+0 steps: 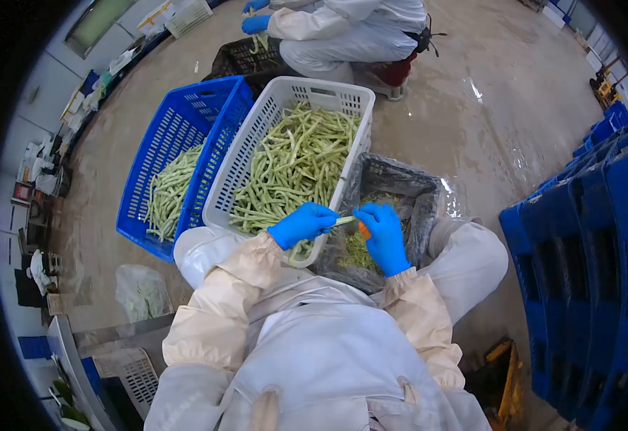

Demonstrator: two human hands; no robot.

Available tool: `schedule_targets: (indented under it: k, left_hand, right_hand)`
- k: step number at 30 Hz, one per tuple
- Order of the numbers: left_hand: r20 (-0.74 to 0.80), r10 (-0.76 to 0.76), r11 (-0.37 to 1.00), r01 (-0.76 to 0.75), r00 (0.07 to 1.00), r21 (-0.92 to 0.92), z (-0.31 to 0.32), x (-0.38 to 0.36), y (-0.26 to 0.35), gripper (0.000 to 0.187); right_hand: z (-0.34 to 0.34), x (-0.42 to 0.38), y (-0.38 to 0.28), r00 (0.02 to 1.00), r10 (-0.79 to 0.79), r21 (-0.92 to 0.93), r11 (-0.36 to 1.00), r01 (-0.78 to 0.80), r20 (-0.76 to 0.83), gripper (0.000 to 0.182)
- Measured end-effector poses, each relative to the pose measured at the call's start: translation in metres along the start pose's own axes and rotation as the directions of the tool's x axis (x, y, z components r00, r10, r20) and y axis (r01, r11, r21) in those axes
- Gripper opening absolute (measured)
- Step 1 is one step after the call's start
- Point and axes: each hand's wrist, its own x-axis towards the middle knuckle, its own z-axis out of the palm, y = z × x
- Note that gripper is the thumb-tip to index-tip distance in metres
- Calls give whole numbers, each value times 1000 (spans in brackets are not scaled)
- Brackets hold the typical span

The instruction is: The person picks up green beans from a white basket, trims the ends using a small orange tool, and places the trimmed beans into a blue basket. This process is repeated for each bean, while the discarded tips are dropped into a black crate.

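Note:
My left hand [303,224], in a blue glove, is closed on a green bean [344,220] over the near right edge of a white basket [217,188]. Long green beans [292,161] fill much of that basket. My right hand [383,237], also gloved in blue, is closed at the bean's other end, with a small orange object [364,230] at its fingers. Beneath it stands a dark crate lined with plastic [429,190], with green scraps [357,251] inside. To the left, a blue basket [141,161] holds more beans [174,190].
Across from me sits a co-worker [350,36] in pale clothing and blue gloves, beside a black crate [238,57]. Stacked blue pallets [580,251] stand at the right. A clear plastic bag [144,291] lies on the wet floor [472,122] at the left.

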Motion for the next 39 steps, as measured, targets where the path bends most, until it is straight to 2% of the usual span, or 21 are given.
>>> schedule_targets:
  k: [6,8,9,11,13,14,16,19,20,21,23,24,25,28,29,30,31,32,33,35,39]
  left_hand:
    - [-7,189,961,-184,982,208,5,2,-14,19]
    - [-27,228,941,-213,973,265,9,12,-33,19]
    - [-78,443,868,-405,893,286,13,20,-46,18]
    - [-130,632,757,-574,764,312,25,20,-52,18]
    - [-215,345,917,-377,914,-130,37,11,-43,20]
    - [-217,342,917,-376,914,-137,32,12,-43,20]
    - [-341,341,792,-463,876,-398,5,16,-42,19]
    - [-683,275,618,-668,677,-413,-85,-5,-15,29]
    - [-715,390,699,-693,579,-180,-131,-24,-10,29]
    - [-778,244,650,-692,579,-312,-115,-69,62,32]
    - [-892,392,794,-573,224,205,-260,-74,-3,36]
    - [-761,642,752,-116,-91,649,-294,-80,-3,35]
    - [-431,880,473,451,-199,757,-314,-84,-2,35]
    - [-535,845,486,417,-1,768,-312,-37,-35,34]
    - [-711,615,712,148,341,687,-239,-25,2,33]
    - [-671,602,739,17,432,674,-244,22,-54,30]
    - [-672,38,956,170,739,240,-208,54,-70,25]
    - [-215,405,392,43,889,919,-203,104,-141,23]
    - [-142,139,685,9,980,728,-163,111,-137,25]
    - [-51,-154,557,129,987,820,-111,151,-189,31]
    - [-276,-225,649,355,934,673,-60,189,-246,33]
  right_hand:
    - [11,-9,-11,978,195,-8,981,-195,70,14]
    - [23,-15,-9,925,378,412,850,-330,-40,11]
    - [27,-15,-9,925,378,410,850,-331,-37,11]
    - [32,-16,-9,792,582,914,195,-357,185,13]
    - [32,-15,-9,803,557,895,221,-389,212,14]
    - [32,-16,-8,811,537,878,244,-412,232,14]
    - [40,-26,-2,797,556,814,335,-475,236,14]
    - [43,-38,23,737,648,704,433,-563,191,14]
    - [41,-41,33,680,721,672,440,-595,130,14]
    - [36,-39,36,653,752,610,479,-632,86,12]
    - [26,-36,39,628,777,541,506,-672,52,10]
    - [25,-37,41,678,734,324,650,-687,-36,9]
    - [26,-39,43,737,668,82,744,-663,-104,9]
    - [33,-32,41,825,533,-67,831,-552,-189,12]
    - [33,-28,40,862,470,-208,839,-503,-190,13]
    - [32,-30,42,825,564,-236,800,-551,-14,15]
    - [34,-29,41,823,568,-247,797,-552,-4,15]
    - [38,-27,36,810,585,-242,793,-559,43,16]
    - [42,-25,34,795,600,-239,788,-568,88,17]
    - [50,-24,35,807,584,-176,806,-565,85,17]
    - [58,-20,34,766,617,1,779,-627,179,19]
